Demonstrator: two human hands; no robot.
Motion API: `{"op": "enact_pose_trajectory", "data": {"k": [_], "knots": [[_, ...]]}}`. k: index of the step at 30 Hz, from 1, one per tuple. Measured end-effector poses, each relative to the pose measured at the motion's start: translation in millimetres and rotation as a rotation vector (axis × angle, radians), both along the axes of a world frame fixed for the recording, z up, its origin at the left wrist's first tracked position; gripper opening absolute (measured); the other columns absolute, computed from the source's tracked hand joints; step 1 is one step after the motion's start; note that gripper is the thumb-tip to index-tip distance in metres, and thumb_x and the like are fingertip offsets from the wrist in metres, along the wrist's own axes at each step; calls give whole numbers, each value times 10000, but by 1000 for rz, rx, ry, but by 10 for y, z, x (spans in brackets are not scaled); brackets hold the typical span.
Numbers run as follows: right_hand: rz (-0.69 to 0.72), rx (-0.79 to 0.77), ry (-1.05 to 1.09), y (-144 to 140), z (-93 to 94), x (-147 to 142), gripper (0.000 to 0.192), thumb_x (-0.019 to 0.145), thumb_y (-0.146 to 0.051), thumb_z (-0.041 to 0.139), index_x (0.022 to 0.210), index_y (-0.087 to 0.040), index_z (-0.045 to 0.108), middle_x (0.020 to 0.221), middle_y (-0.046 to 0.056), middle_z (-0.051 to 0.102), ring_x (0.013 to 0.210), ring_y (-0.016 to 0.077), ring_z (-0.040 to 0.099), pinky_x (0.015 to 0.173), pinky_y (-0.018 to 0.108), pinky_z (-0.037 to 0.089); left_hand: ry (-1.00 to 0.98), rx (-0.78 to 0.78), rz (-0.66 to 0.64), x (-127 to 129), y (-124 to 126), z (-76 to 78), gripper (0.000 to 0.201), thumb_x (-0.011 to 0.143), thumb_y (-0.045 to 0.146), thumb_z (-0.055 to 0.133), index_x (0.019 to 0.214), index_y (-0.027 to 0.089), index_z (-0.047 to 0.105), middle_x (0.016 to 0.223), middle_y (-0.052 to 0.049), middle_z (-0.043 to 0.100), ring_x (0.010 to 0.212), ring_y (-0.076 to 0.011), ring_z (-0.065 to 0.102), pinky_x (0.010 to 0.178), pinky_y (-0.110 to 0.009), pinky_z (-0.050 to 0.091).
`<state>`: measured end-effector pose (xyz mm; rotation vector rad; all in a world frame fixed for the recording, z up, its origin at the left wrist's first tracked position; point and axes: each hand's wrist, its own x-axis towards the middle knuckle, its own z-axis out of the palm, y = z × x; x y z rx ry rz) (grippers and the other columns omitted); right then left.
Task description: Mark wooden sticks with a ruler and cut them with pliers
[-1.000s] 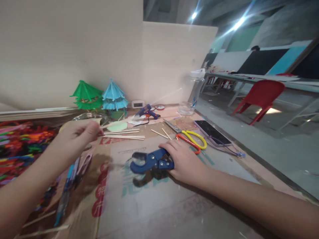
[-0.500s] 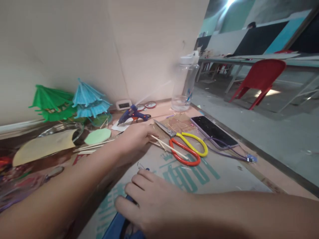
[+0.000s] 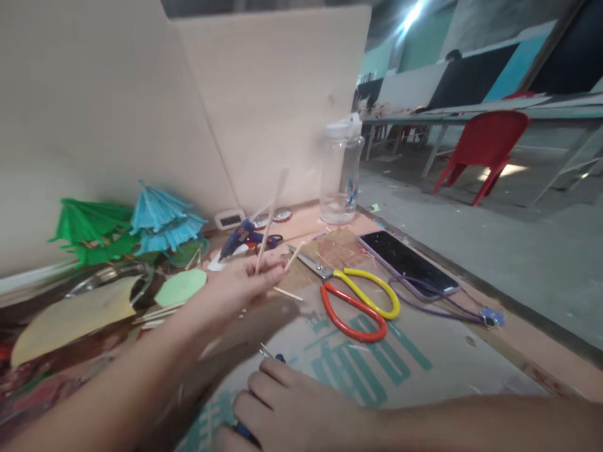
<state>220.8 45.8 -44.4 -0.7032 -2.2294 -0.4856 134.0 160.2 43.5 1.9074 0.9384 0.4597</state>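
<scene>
My left hand (image 3: 240,285) is raised over the cardboard sheet (image 3: 424,364) and pinches thin wooden sticks (image 3: 272,216); one long stick points up and is blurred. My right hand (image 3: 292,411) lies at the bottom edge, resting on a blue cutter (image 3: 244,430) that is mostly hidden under it. Scissors (image 3: 353,295) with one red and one yellow handle lie just right of the left hand. One loose stick (image 3: 288,293) lies on the cardboard beside the fingers.
A blue glue gun (image 3: 242,238), a clear water bottle (image 3: 340,172) and a phone (image 3: 407,257) with a purple cord lie further back and right. Green (image 3: 87,229) and blue paper umbrellas (image 3: 162,216), paper discs (image 3: 181,285) and more sticks sit left. A red chair (image 3: 485,147) stands beyond.
My left hand reached right to the sticks by the scissors, took hold of some and lifted them. My right hand stayed on the blue cutter; the view shifted right and forward.
</scene>
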Motion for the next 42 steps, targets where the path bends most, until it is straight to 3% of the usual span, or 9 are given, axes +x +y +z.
{"op": "enact_pose_trajectory", "data": {"k": [4,7,15,21,26,30,34,38,42], "knots": [[11,5,-151,107,-120,-89,74,954,-279,497,910,-227,525,677,-31,595,589,165,496,552,300,344,-99,-205,32,-164,-333,37,565,655,767,583,689,215,470,505,108,249,450,-77,159,412,-222,190],[-25,-53,-237,177,-207,-170,127,931,-358,555,975,-240,533,675,-44,612,571,158,505,505,293,339,-291,-486,113,-237,-457,67,559,520,646,796,652,190,502,499,98,326,474,-65,171,437,-224,147],[12,-50,-260,210,-245,-147,93,943,-331,533,961,-244,558,856,-29,675,711,155,592,684,301,460,-418,-610,163,-278,-671,180,547,503,559,854,627,174,485,484,106,309,465,-44,160,444,-211,122],[-7,-64,-220,18,-48,-54,159,949,-285,480,1057,-201,559,886,43,678,847,224,607,783,368,451,-542,-709,310,-269,-848,206,546,477,490,888,598,173,460,478,106,308,447,-28,168,418,-179,136],[2,-275,-217,-237,259,129,305,877,-255,510,1142,-109,555,1098,144,632,984,276,536,961,445,369,-664,-726,383,-303,-922,237,481,492,355,905,605,176,473,469,115,291,440,-25,156,389,-153,173],[18,-368,-188,-251,291,150,206,872,-190,487,1052,-142,574,965,113,622,863,245,501,877,417,382,-631,-631,395,-390,-936,227,433,559,381,852,649,187,476,523,111,259,465,-37,147,387,-155,186],[49,-414,-203,-243,279,116,196,842,-219,546,1022,-146,565,914,89,593,846,235,465,852,389,378,-198,-126,258,-458,-723,133,379,808,570,505,747,196,516,557,94,221,457,-69,164,408,-203,226],[39,-414,-211,-235,312,115,128,850,-207,517,962,-159,555,882,74,567,814,220,443,790,361,376,58,133,153,-370,-225,14,217,763,391,641,770,175,637,612,49,507,539,-90,414,516,-227,324],[41,-397,-227,-210,317,124,167,838,-238,538,984,-158,549,850,63,560,773,216,447,738,356,371,315,322,117,-137,140,-39,108,798,271,657,786,165,675,737,11,639,745,-151,582,714,-288,449]]}}
